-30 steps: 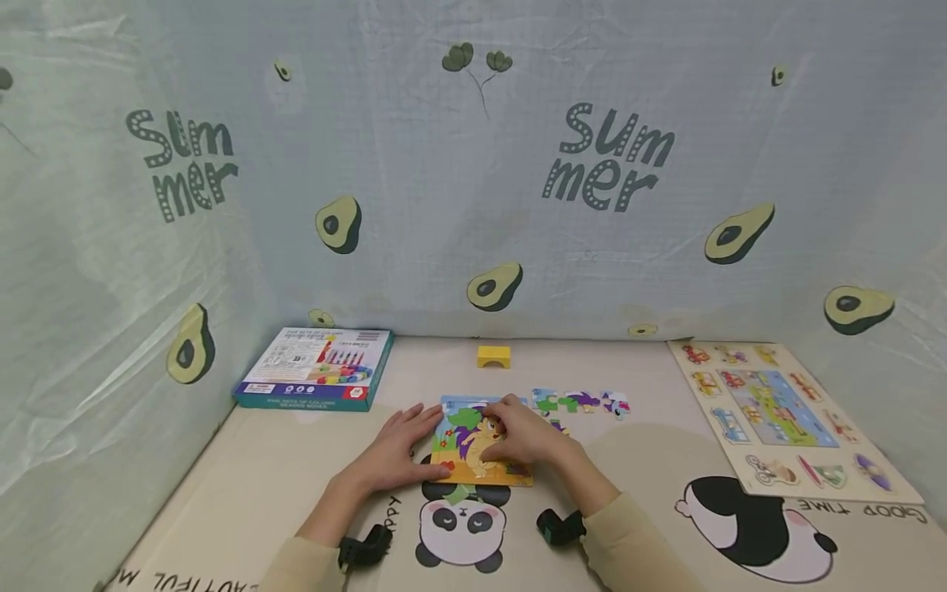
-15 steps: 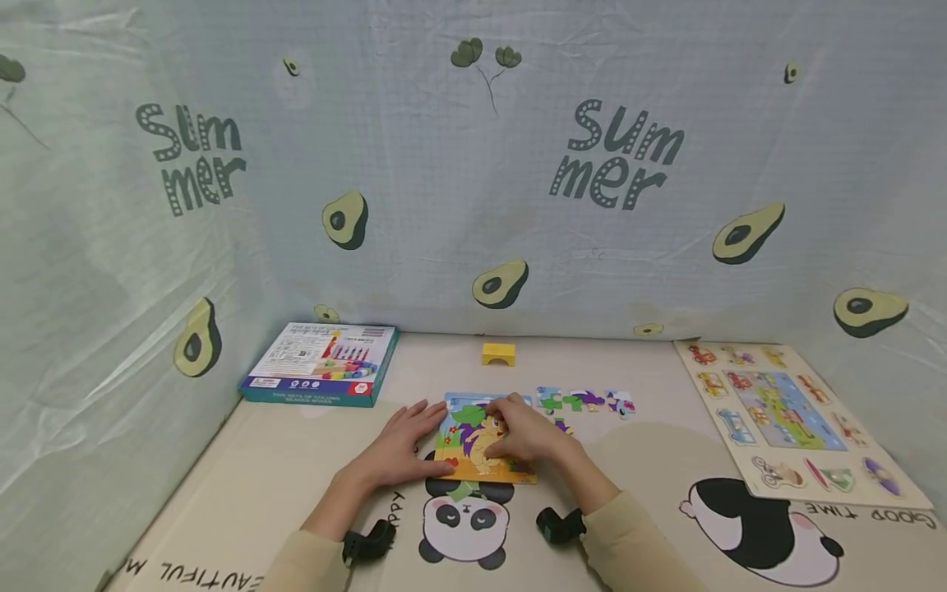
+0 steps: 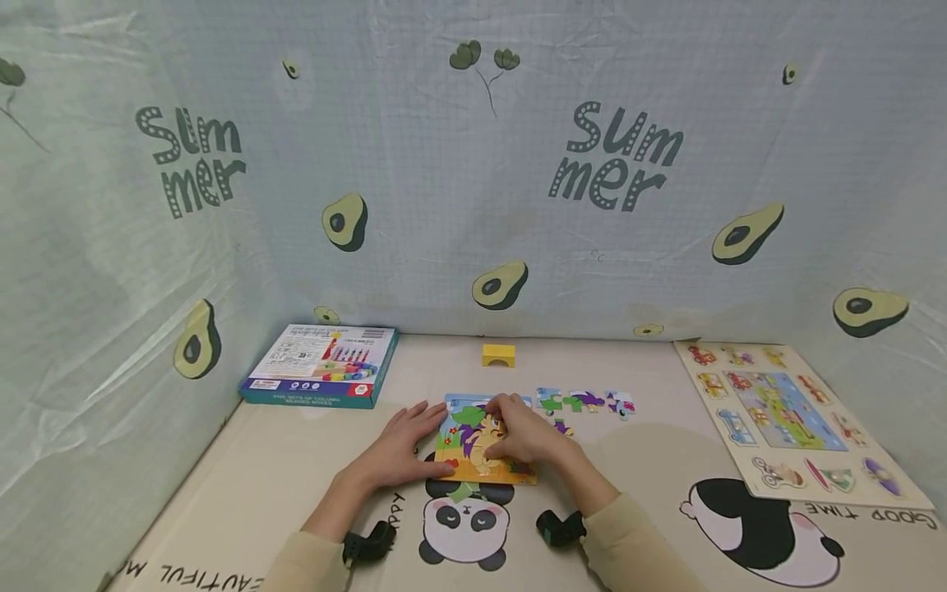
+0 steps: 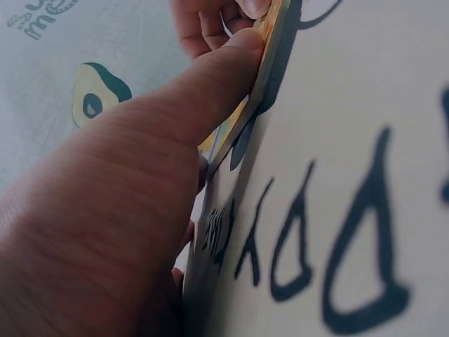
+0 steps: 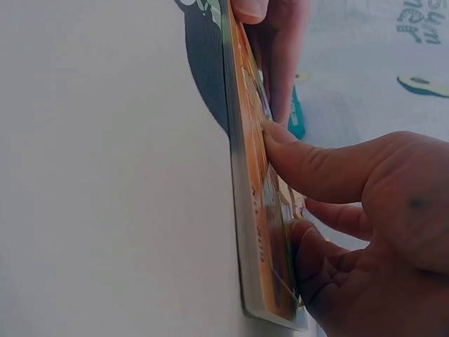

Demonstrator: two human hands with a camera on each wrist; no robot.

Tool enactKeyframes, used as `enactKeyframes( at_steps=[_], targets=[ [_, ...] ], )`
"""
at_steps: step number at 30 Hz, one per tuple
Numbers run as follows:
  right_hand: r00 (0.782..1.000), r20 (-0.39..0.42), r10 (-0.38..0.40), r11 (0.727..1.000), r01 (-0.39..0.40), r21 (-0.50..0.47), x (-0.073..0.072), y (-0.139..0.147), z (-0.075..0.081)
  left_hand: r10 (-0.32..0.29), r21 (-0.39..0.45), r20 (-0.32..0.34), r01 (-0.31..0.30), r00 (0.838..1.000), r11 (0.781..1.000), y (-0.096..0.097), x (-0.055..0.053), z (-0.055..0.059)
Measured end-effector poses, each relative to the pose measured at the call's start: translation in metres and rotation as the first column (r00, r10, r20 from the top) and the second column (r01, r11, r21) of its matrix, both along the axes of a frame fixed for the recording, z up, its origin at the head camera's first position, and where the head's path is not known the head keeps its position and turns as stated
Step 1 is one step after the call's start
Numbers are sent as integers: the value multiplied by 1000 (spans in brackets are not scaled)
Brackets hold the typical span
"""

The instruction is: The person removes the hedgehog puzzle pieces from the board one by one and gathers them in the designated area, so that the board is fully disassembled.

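A jigsaw puzzle in a tray [image 3: 457, 473], showing a hedgehog with purple spines, lies in front of me. Its thin edge shows in the right wrist view, where the tray [image 5: 245, 274] sits on the table mat. My left hand [image 3: 399, 450] lies at the left side with fingers spread, its thumb [image 4: 235, 53] resting on the near left corner. Over the right half, my right hand [image 3: 524, 432] has curled fingers and a lowered thumb [image 5: 302, 158], around a puzzle piece by the hedgehog's face. The hand hides most of that piece. Loose puzzle pieces [image 3: 584, 400] lie beyond it.
A yellow arch block [image 3: 499, 355] stands near the back wall. At the back left is a boxed toy set [image 3: 320, 366]; a wooden picture board [image 3: 787, 411] lies on the right. Fabric walls [image 3: 414, 164] enclose the mat on the left, back and right.
Both hands keep the same places on the puzzle. The head view has shifted slightly, moving the whole scene a little to the right. Loose pieces lie as before.
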State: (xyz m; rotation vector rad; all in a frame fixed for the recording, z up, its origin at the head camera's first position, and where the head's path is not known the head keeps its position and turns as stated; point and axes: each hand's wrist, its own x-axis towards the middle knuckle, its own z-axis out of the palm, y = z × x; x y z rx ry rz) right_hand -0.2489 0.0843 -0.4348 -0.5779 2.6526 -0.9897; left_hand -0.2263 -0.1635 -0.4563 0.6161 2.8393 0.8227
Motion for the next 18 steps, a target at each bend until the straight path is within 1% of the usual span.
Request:
enactKeyframes(
  at_steps=[6, 13, 18],
  targets=[
    [1000, -19, 18, 998, -19, -65, 2, 1, -1, -3, 2, -1, 3, 1000, 1000, 0, -1, 0],
    [1000, -1, 7, 993, -7, -115, 3, 0, -1, -3, -7, 4, 3, 1000, 1000, -1, 1, -1],
    [999, -36, -2, 992, -3, -129, 3, -1, 0, -3, -4, 0, 3, 1000, 1000, -1, 1, -1]
  ],
)
